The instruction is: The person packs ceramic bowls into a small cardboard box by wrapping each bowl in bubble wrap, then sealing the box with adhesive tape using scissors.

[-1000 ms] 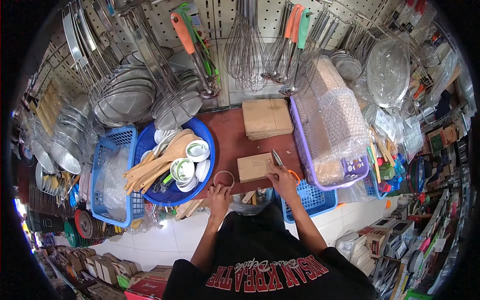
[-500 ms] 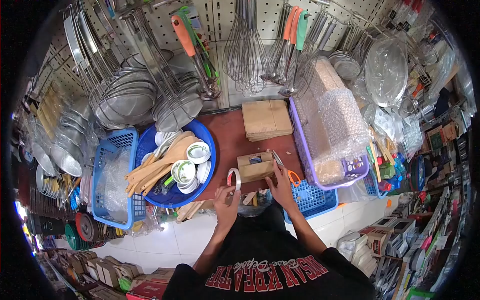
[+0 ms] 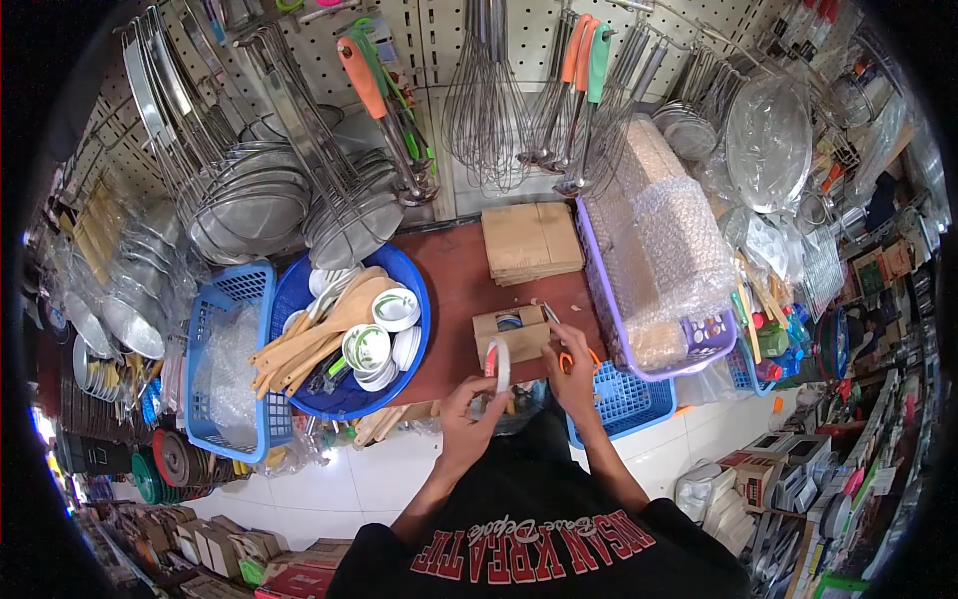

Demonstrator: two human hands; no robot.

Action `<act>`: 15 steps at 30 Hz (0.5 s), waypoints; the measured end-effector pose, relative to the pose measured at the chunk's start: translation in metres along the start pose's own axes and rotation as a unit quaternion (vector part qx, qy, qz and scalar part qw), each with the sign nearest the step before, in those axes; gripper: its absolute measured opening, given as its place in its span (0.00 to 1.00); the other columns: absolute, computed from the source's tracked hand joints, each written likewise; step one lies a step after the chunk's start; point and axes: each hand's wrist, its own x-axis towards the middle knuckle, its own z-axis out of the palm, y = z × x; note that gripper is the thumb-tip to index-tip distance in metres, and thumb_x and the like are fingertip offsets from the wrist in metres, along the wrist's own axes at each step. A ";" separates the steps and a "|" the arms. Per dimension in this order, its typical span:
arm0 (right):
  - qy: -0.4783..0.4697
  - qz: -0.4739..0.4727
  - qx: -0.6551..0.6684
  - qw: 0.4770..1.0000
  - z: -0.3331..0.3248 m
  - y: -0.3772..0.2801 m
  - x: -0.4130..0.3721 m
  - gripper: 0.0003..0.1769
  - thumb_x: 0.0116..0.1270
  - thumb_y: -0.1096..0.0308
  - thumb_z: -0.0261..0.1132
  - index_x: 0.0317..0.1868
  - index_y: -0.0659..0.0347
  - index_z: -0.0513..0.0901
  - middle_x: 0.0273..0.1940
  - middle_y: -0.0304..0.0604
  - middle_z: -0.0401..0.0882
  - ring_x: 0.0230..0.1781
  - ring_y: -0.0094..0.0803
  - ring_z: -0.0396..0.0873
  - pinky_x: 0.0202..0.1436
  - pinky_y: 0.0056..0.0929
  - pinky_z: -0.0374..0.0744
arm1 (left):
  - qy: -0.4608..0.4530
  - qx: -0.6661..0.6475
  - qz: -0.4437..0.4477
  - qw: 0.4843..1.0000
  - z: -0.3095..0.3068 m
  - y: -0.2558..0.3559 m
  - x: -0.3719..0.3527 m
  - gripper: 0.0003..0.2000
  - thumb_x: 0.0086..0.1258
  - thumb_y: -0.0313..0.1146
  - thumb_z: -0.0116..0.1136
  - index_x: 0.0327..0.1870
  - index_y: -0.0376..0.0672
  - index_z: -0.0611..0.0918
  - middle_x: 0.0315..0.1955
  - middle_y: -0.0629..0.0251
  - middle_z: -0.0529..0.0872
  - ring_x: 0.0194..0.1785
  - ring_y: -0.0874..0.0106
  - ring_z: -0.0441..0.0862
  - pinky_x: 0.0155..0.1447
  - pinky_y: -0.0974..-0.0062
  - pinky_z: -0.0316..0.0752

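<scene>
My left hand [image 3: 471, 423] grips a roll of tape [image 3: 502, 363], held upright just in front of a small brown cardboard box [image 3: 521, 336]. Something blue and round shows in the box's opening. My right hand [image 3: 571, 371] is at the box's right side, fingers bent. A thin metallic tool [image 3: 549, 313] reaches up-left from those fingers; its lower part is hidden by them. Beside the right hand lies an orange handle loop [image 3: 595, 359]. Behind the box rests a stack of flat brown cardboard [image 3: 532, 243] on the red-brown table [image 3: 449, 290].
On the left stands a blue round basin [image 3: 423, 329] with wooden spoons and bowls, next to a light-blue basket [image 3: 192, 384]. A purple basket [image 3: 611, 319] with bubble-wrapped items is on the right, a blue basket [image 3: 639, 397] below it. Whisks [image 3: 489, 120] and ladles hang behind.
My left hand has moved right with the tape roll, closer to the box. The right hand has shifted slightly right and down, off the box's front face.
</scene>
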 end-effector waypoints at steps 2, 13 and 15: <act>-0.044 0.053 0.123 0.990 -0.009 -0.026 -0.001 0.20 0.69 0.72 0.65 0.61 0.66 0.78 0.50 0.45 0.77 0.50 0.31 0.78 0.57 0.27 0.75 | -0.023 0.037 0.017 0.999 0.005 0.009 -0.001 0.09 0.64 0.23 0.67 0.43 0.33 0.83 0.34 0.59 0.86 0.37 0.72 0.83 0.41 0.76 0.75; -0.165 0.048 0.358 0.918 -0.034 -0.084 -0.010 0.20 0.68 0.72 0.68 0.58 0.69 0.80 0.53 0.43 0.80 0.52 0.28 0.78 0.57 0.27 0.75 | -0.175 0.142 0.142 0.964 0.015 0.034 0.012 0.13 0.60 0.22 0.67 0.44 0.36 0.79 0.44 0.53 0.86 0.49 0.56 0.83 0.57 0.61 0.75; -0.172 0.072 0.363 0.913 -0.037 -0.087 -0.011 0.20 0.67 0.73 0.68 0.58 0.68 0.80 0.53 0.43 0.79 0.53 0.28 0.77 0.58 0.27 0.74 | -0.180 0.145 0.147 0.962 0.015 0.035 0.012 0.13 0.60 0.22 0.67 0.46 0.36 0.79 0.45 0.52 0.86 0.50 0.57 0.83 0.57 0.61 0.75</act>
